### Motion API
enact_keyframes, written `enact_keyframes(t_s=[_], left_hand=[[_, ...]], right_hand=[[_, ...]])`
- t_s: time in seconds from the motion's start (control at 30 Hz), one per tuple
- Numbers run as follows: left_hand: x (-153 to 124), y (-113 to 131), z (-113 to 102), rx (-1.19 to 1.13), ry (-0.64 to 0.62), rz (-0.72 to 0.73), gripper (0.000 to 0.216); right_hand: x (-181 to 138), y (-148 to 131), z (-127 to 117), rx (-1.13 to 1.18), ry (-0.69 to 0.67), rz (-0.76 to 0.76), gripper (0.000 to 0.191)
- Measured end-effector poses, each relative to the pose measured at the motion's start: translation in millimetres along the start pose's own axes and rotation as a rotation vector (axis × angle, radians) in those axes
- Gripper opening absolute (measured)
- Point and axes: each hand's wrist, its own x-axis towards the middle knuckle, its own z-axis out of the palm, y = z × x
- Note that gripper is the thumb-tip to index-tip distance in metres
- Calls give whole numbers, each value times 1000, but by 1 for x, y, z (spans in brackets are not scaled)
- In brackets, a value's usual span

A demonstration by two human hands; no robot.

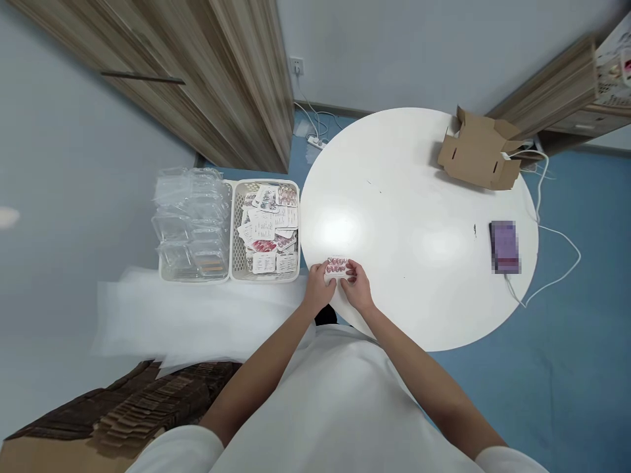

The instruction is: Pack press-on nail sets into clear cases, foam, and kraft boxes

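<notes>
Both hands, left point(318, 289) and right point(358, 289), have their fingers closed on a small card point(336, 267) of pink nails at the near edge of the round white worktop point(419, 223), just right of the basket point(236, 226) of cards

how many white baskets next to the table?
2. Left basket holds stacked clear plastic trays; right basket, touching it and nearer the round table, holds printed cards and nail sets. Others may be out of view.

bright even light; tabletop point(419, 217) glare; warped edges
</notes>
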Motion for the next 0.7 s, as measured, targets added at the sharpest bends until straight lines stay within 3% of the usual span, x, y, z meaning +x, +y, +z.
enact_keyframes(t_s=[0.13,0.27,0.7], left_hand=[[-3,1,-3,-107,41,-75,48],[-3,3,-3,-209,30,-129,47],[-2,3,8,-184,68,-125,51]], right_hand=[[-4,-3,-3,42,62,61,49],[-9,-5,-3,94,17,85,49],[0,-1,-7,174,-57,57,54]])
